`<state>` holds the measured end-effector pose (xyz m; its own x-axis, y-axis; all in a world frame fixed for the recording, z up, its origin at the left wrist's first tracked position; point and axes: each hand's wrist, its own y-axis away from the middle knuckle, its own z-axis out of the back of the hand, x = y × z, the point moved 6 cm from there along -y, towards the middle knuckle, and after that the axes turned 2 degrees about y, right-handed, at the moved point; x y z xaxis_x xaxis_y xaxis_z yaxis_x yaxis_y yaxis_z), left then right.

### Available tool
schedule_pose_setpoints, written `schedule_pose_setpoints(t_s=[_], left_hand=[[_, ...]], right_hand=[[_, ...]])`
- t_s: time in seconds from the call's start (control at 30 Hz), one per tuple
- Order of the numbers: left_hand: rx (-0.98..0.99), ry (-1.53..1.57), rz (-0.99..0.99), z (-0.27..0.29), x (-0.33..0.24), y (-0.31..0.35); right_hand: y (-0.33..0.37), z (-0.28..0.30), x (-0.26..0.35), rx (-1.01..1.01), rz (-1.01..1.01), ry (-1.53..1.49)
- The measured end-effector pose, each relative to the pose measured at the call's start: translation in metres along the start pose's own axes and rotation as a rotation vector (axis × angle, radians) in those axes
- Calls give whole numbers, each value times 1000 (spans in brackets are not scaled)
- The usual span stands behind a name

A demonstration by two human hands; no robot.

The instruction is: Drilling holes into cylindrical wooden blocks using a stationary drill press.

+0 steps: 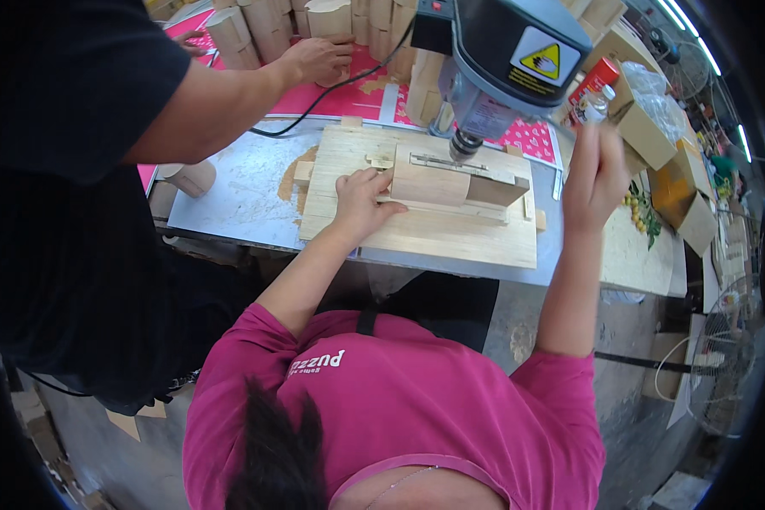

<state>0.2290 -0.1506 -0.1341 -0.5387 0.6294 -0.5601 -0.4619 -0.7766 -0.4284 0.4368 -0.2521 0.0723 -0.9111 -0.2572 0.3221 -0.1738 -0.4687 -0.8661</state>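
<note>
My left hand (365, 202) grips the left end of a pale wooden block (433, 184) with a curved face, thumb at the near side and fingers over the end. The block lies in a wooden jig (357, 238) on the bench, below the chuck (465, 144) of a dark drill press (518, 59). A slotted strip (446, 161) runs along the block's far side. Raised to the right of the machine, my right hand (599, 174) is closed round the drill press lever, which is mostly hidden by the fingers and slightly blurred.
A co-worker's hand (319, 61) touches one of several wooden blocks (263, 34) standing on a pink sheet (306, 102). Another block (194, 178) lies at the bench's left. A black cable (348, 81) crosses behind the jig. Cardboard boxes (646, 127) and a caged fan (727, 357) are at the right.
</note>
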Motion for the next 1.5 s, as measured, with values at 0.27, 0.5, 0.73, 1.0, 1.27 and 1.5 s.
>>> schedule_pose_setpoints(t_s=[0.27, 0.5, 0.73, 1.0, 1.27, 1.5], left_hand=[[47, 50, -19, -28, -30, -14], [54, 46, -6, -27, -26, -11], [75, 42, 11, -29, -24, -10], [90, 38, 12, -29, -27, -11], [91, 29, 29, -27, -22, -8], [125, 60, 52, -30, -27, -16]], right_hand=[[-97, -35, -33, 177, -175, 36], [-61, -8, -19, 78, -40, 31], [45, -3, -4, 30, -223, -188], [98, -42, -32, -91, 12, -215], [29, -2, -7, -125, -21, -100], [-92, -38, -70, 135, -132, 106]])
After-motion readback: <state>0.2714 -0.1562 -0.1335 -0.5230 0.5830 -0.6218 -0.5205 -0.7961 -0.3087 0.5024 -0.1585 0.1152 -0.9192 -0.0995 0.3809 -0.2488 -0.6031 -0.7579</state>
